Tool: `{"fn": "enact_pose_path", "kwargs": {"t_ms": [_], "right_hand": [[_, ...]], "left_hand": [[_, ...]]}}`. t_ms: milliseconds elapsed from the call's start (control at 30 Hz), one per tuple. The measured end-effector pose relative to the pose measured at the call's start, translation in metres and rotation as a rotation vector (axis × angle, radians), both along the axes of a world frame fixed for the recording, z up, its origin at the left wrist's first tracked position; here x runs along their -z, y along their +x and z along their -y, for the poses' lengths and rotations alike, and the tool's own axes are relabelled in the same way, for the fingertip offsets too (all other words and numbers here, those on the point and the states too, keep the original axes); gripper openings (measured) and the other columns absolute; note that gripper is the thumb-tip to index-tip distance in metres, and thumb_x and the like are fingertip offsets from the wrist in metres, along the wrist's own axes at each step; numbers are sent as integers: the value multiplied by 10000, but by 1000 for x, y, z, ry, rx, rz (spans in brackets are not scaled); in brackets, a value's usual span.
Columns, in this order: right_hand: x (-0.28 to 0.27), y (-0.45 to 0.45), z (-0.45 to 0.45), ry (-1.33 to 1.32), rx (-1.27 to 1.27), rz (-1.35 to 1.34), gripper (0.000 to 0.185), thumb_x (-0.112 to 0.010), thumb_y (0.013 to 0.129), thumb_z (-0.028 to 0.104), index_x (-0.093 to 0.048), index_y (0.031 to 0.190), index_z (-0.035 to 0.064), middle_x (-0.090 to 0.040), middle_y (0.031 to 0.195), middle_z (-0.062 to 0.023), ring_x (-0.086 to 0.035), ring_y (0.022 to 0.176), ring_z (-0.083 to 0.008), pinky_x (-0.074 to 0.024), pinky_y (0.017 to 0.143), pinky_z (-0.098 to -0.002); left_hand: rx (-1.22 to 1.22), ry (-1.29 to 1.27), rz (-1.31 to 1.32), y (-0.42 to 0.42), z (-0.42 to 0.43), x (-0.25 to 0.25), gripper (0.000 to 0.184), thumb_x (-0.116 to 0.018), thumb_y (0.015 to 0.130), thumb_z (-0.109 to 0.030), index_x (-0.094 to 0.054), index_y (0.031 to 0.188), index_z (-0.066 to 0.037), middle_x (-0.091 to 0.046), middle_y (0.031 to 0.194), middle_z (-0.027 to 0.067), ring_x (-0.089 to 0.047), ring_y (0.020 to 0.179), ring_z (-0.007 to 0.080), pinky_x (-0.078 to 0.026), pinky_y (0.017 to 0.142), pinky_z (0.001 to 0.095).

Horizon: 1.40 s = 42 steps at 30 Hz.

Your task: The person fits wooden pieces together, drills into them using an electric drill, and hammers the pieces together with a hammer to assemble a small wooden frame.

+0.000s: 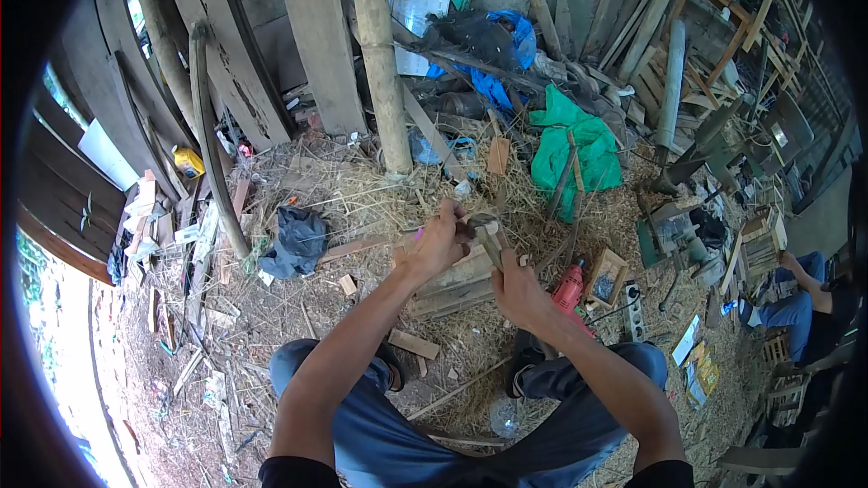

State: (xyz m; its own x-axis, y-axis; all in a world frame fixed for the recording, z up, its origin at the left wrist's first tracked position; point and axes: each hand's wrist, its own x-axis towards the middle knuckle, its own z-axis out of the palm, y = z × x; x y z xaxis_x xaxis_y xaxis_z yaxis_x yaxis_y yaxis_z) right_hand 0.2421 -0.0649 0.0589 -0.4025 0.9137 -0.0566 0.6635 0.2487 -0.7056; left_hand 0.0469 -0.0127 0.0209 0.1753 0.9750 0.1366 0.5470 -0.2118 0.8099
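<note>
My right hand (520, 287) is wrapped round the handle of a hammer-like tool (488, 242), whose dark head lies beside the fingers of my left hand (440, 240). The fingers of my left hand are bent together; what they hold, if anything, is too small to make out. Both hands are above a pale wooden block or small stack of boards (448, 294) on the ground between my knees.
A red power tool (570, 289), a small wooden box (606, 277) and a power strip (635, 312) lie right of my hands. Black plastic (297, 242) is at the left, a green sack (579, 158) ahead. Another person's leg (791, 316) shows at the far right.
</note>
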Motion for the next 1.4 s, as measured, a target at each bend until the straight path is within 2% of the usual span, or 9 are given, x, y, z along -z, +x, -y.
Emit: {"fn": "enact_pose_path", "kwargs": {"t_ms": [233, 433, 533, 700, 800, 1033, 1133, 1200, 1400], "right_hand": [[-7, -2, 3, 61, 14, -24, 207, -492, 903, 73, -362, 1002, -54, -544, 658, -331, -545, 599, -536, -428, 516, -552], [2, -1, 0, 166, 5, -112, 196, -470, 938, 101, -357, 1011, -41, -531, 597, -283, -560, 535, -458, -383, 502, -519], [-6, 1, 1, -14, -16, 18, 196, -476, 935, 100, -364, 1005, -45, -526, 584, -281, -554, 520, -456, -384, 494, -514], [4, -3, -1, 202, 32, -142, 227, -484, 936, 107, -372, 1046, -56, -516, 562, -281, -536, 494, -460, -385, 488, -511], [-10, 0, -2, -88, -19, 31, 209, -481, 918, 103, -355, 1007, -39, -551, 643, -330, -550, 613, -539, -422, 549, -575], [-7, -2, 3, 120, 44, -93, 217, -484, 932, 105, -369, 1039, -45, -516, 568, -288, -556, 540, -482, -388, 510, -532], [-10, -1, -2, -71, -39, 46, 209, -490, 915, 104, -366, 995, -44, -551, 648, -340, -570, 622, -526, -434, 539, -556], [-4, -3, 0, 141, 14, -102, 216, -486, 923, 93, -362, 1027, -50, -535, 574, -295, -554, 544, -490, -387, 505, -536], [-10, -1, -3, -93, -11, 30, 189, -482, 908, 88, -390, 969, -65, -574, 662, -322, -565, 638, -541, -452, 571, -548]], "left_hand": [[-13, -40, 24, 2, 1, -1, 568, -753, 692, -20, -343, 1085, -22, -643, 866, 165, -675, 815, 317, -533, 689, 381], [21, 97, -6, -2, -2, 9, 580, -764, 694, -45, -333, 1082, -24, -643, 865, 171, -666, 805, 301, -532, 692, 386], [25, -39, 32, -1, -2, 3, 584, -774, 694, -61, -333, 1075, -26, -644, 869, 172, -666, 812, 304, -530, 700, 393], [-8, 84, -15, 1, -2, 7, 584, -779, 694, -69, -333, 1068, -26, -638, 859, 161, -661, 810, 297, -529, 700, 393], [-1, 29, -23, 2, -2, 2, 582, -777, 697, -72, -330, 1067, -24, -631, 859, 161, -661, 813, 302, -530, 697, 397], [-5, 12, -59, 0, -1, 0, 580, -763, 709, -75, -326, 1085, -13, -628, 873, 179, -659, 800, 325, -529, 695, 406], [-16, -49, -78, 2, -4, -2, 583, -761, 709, -72, -326, 1092, -12, -630, 868, 182, -657, 793, 327, -527, 690, 408], [2, 22, -77, -3, -5, 5, 580, -762, 711, -73, -327, 1089, -13, -632, 862, 183, -657, 793, 325, -527, 689, 407], [21, -8, -40, 1, -4, -3, 564, -757, 717, -70, -329, 1080, -22, -633, 879, 188, -654, 806, 337, -524, 690, 403]]}}
